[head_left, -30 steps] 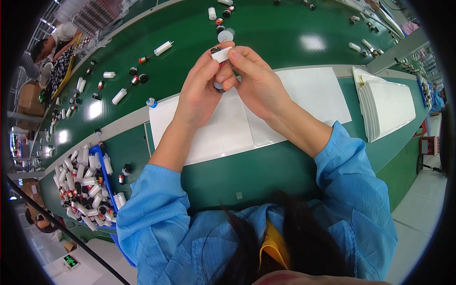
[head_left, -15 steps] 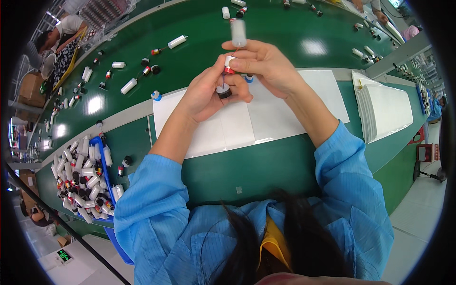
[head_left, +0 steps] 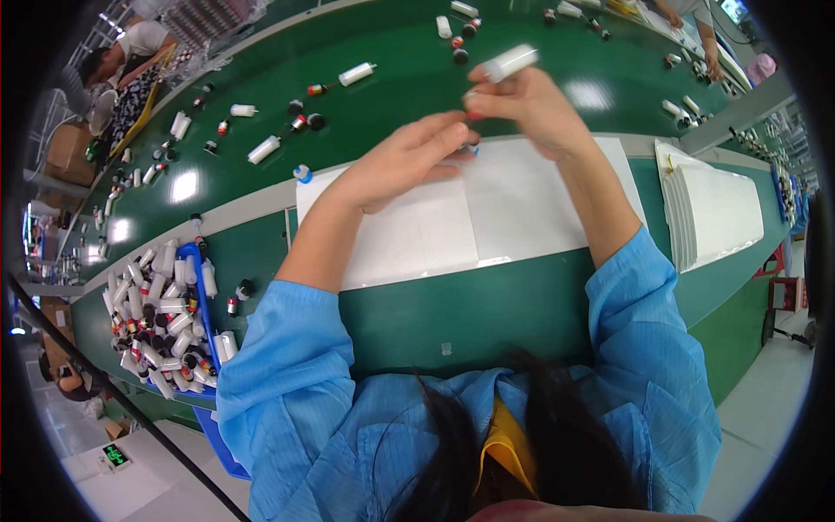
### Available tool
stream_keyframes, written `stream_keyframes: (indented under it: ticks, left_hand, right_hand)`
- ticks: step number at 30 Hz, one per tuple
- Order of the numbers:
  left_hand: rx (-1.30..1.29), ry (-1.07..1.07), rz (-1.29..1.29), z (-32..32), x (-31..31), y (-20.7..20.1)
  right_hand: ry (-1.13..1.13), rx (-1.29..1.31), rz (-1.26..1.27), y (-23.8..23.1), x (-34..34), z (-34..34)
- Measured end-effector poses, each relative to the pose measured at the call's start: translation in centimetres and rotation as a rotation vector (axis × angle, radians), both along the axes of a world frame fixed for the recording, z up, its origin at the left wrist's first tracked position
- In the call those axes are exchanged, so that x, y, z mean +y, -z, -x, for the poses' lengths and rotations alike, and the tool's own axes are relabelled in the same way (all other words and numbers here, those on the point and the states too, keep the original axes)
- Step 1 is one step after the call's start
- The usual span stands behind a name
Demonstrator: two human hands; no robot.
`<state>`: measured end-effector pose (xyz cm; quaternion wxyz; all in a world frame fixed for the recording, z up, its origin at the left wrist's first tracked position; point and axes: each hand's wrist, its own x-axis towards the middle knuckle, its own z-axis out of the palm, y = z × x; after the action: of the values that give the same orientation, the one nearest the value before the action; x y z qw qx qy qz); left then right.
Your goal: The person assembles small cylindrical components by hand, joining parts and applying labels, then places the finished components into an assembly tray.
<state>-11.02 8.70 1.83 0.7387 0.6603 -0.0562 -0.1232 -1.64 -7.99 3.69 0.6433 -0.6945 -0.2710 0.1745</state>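
My right hand [head_left: 539, 109] is raised above the far edge of the white sheets [head_left: 513, 209], its fingers closed on a small red-and-white part [head_left: 472, 106]. A white translucent cylinder [head_left: 511, 63] lies tilted across the top of those fingers; wires joining the two cannot be made out. My left hand [head_left: 404, 165] is to the left and a little lower, back upward, fingers bent together and blurred. Its fingertips come close to the red part, and what they hold is hidden. Just beyond them shows a little blue-and-white bottle [head_left: 470, 149].
A blue bin [head_left: 205, 304] heaped with white cylinders and black caps stands at the left. More wired cylinders [head_left: 357, 74] lie scattered over the green surface [head_left: 391, 104] beyond. Another blue bottle [head_left: 303, 173] stands near the divider. Stacked white sheets [head_left: 713, 204] lie right. Co-workers sit farther off.
My right hand has moved right and up, and the white cylinder has tipped from upright to leaning right. My left hand has turned over, hiding the black round part. The whole view has shifted slightly.
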Motion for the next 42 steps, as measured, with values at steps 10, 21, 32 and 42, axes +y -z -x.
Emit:
stream_keyframes:
  ticks: [10,21,32,42]
  left_hand:
    - [-0.348,-0.308,-1.921,-9.5,12.8,1.8]
    - [-0.154,-0.347,-1.153,-5.3,8.0,-1.6]
    - [0.09,-0.156,0.371,-1.9,5.6,1.9]
    - [-0.092,-0.081,0.527,-1.3,1.7,1.2]
  right_hand:
    - [0.648,-0.976,0.67,2.0,-5.3,-5.8]
    - [-0.116,-1.193,0.751,4.3,1.9,5.5]
    - [-0.315,-0.757,1.02,0.8,2.2,4.0]
    - [0.154,0.456,-0.607,1.0,2.9,4.4]
